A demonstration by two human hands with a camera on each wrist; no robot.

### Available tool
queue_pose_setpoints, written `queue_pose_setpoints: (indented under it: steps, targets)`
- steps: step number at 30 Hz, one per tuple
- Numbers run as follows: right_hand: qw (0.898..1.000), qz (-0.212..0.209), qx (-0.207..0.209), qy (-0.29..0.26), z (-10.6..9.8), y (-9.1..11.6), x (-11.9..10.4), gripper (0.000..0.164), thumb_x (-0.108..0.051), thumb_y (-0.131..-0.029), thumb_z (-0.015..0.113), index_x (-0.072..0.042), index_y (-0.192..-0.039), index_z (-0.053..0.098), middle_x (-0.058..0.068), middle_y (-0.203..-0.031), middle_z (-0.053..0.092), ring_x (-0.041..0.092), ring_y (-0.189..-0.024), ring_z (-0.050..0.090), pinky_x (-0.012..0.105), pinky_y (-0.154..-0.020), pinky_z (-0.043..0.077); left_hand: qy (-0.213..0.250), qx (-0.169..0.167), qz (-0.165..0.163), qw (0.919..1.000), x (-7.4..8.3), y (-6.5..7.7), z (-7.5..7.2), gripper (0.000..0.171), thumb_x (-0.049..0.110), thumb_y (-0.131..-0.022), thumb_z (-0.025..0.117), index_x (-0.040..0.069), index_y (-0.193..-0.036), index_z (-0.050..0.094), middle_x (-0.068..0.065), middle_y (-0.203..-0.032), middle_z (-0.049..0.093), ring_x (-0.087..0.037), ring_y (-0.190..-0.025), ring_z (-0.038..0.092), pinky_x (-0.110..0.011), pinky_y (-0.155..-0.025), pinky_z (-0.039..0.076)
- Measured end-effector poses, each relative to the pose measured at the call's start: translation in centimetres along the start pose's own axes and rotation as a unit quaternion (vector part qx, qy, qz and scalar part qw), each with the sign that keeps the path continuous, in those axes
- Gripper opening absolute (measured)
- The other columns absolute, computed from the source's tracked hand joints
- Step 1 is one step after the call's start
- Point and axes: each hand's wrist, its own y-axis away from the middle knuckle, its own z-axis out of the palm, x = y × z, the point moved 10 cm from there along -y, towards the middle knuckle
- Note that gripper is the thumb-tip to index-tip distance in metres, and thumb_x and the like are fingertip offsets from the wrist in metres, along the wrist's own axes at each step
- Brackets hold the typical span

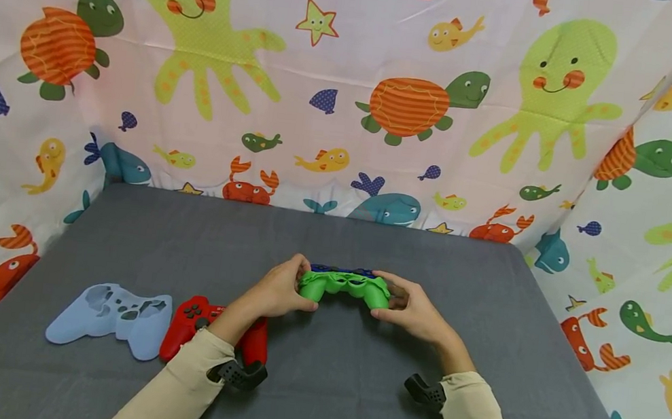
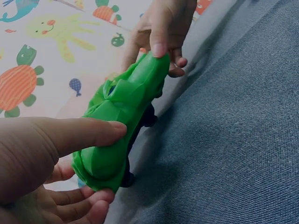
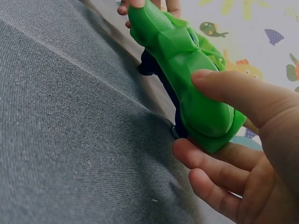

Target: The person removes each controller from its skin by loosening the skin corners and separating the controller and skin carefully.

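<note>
Both hands hold a blue game controller (image 1: 325,268) in a green silicone cover (image 1: 337,280) above the grey table. My left hand (image 1: 279,291) grips its left end, the thumb (image 2: 105,133) on the green handle and the other fingers curled at the far side. At the right end my right hand (image 1: 414,311) does the same, with its thumb (image 3: 224,86) over the other handle. Dark thumbsticks (image 3: 148,64) stick out on the side facing the table. The green cover looks bunched along its upper edge, and most of the controller is hidden inside it.
A red game controller (image 1: 193,310) lies on the grey table (image 1: 340,401), partly hidden under the left forearm. Left of it lies a light blue silicone controller cover (image 1: 116,316). Behind the table hangs a cloth with sea animals (image 1: 352,54).
</note>
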Motion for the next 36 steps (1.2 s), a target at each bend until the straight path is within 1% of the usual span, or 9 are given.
queue_pose_setpoints:
  steps: [3,6,10,14,18,26,30,33,36]
  targets:
    - [1.000,0.004,0.009,-0.006,-0.2,0.0,0.1,0.071,-0.007,-0.089,0.077,-0.006,-0.152,0.044,0.025,-0.120,0.066,0.009,-0.067,0.059,0.023,-0.060,0.046,0.007,0.007,-0.013,0.9999,-0.4,-0.1,0.0,0.060,0.022,-0.077,0.090,0.012,-0.122,0.050,-0.007,-0.109,0.057,-0.018,-0.087,0.055,-0.033,-0.077,0.047]
    - [1.000,0.008,0.013,-0.015,-0.1,-0.1,0.3,0.070,-0.007,-0.089,0.077,-0.005,-0.151,0.045,0.026,-0.128,0.065,0.008,-0.075,0.065,0.023,-0.065,0.050,0.013,0.015,-0.023,0.9996,-0.7,-0.1,-0.1,0.060,0.026,-0.078,0.090,0.013,-0.122,0.051,-0.006,-0.110,0.057,-0.017,-0.089,0.056,-0.034,-0.079,0.048]
    - [1.000,0.011,0.017,-0.023,-0.2,0.1,0.4,0.070,-0.007,-0.089,0.077,-0.004,-0.151,0.045,0.028,-0.136,0.061,0.007,-0.090,0.071,0.023,-0.074,0.056,0.008,0.035,-0.023,0.9991,-0.6,-0.2,-0.3,0.056,0.028,-0.076,0.090,0.012,-0.117,0.056,-0.006,-0.105,0.059,-0.018,-0.086,0.056,-0.034,-0.077,0.048]
    - [0.999,0.010,0.017,-0.033,0.0,0.0,0.2,0.069,-0.007,-0.089,0.076,-0.002,-0.150,0.045,0.030,-0.134,0.061,0.006,-0.095,0.072,0.022,-0.077,0.057,-0.013,0.058,-0.020,0.9981,-0.4,-0.1,-1.0,0.050,0.029,-0.073,0.091,0.011,-0.109,0.061,-0.005,-0.099,0.061,-0.019,-0.084,0.056,-0.034,-0.075,0.047]
    - [0.999,0.005,0.015,-0.042,0.3,-0.1,-0.2,0.066,-0.006,-0.090,0.075,0.000,-0.149,0.046,0.031,-0.134,0.061,0.007,-0.099,0.071,0.021,-0.079,0.057,-0.025,0.062,-0.016,0.9977,-0.5,-0.1,-1.2,0.047,0.030,-0.072,0.092,0.011,-0.103,0.062,-0.004,-0.093,0.061,-0.019,-0.080,0.054,-0.032,-0.070,0.044]
    - [0.998,0.006,0.011,-0.065,0.3,-0.4,-0.1,0.066,-0.001,-0.089,0.074,0.003,-0.149,0.045,0.035,-0.130,0.061,0.007,-0.089,0.073,0.022,-0.075,0.058,-0.018,0.066,-0.005,0.9976,-0.2,-0.1,-1.6,0.043,0.028,-0.071,0.092,0.010,-0.096,0.062,-0.004,-0.085,0.058,-0.018,-0.075,0.052,-0.029,-0.066,0.041]
    - [0.997,0.006,0.009,-0.075,0.3,-0.5,-0.1,0.066,-0.001,-0.090,0.073,0.004,-0.149,0.045,0.036,-0.128,0.062,0.009,-0.087,0.074,0.024,-0.074,0.058,-0.010,0.067,-0.007,0.9977,0.0,0.0,-1.7,0.042,0.027,-0.071,0.092,0.010,-0.094,0.061,-0.004,-0.083,0.057,-0.018,-0.074,0.051,-0.030,-0.065,0.041]
    - [0.997,0.005,0.011,-0.076,0.1,-0.4,0.0,0.065,-0.001,-0.090,0.073,0.004,-0.149,0.045,0.034,-0.121,0.066,0.013,-0.084,0.075,0.027,-0.072,0.059,-0.002,0.053,-0.016,0.9985,0.0,0.1,-1.5,0.042,0.028,-0.073,0.091,0.010,-0.095,0.060,-0.005,-0.086,0.057,-0.019,-0.075,0.051,-0.030,-0.065,0.041]
    - [0.998,0.009,0.011,-0.060,0.1,-0.2,0.2,0.063,-0.003,-0.092,0.072,0.004,-0.149,0.045,0.029,-0.110,0.071,0.015,-0.080,0.074,0.031,-0.068,0.059,0.011,0.033,-0.030,0.9989,-0.1,0.3,-1.1,0.044,0.028,-0.076,0.089,0.010,-0.102,0.059,-0.007,-0.095,0.059,-0.019,-0.080,0.054,-0.030,-0.068,0.044]
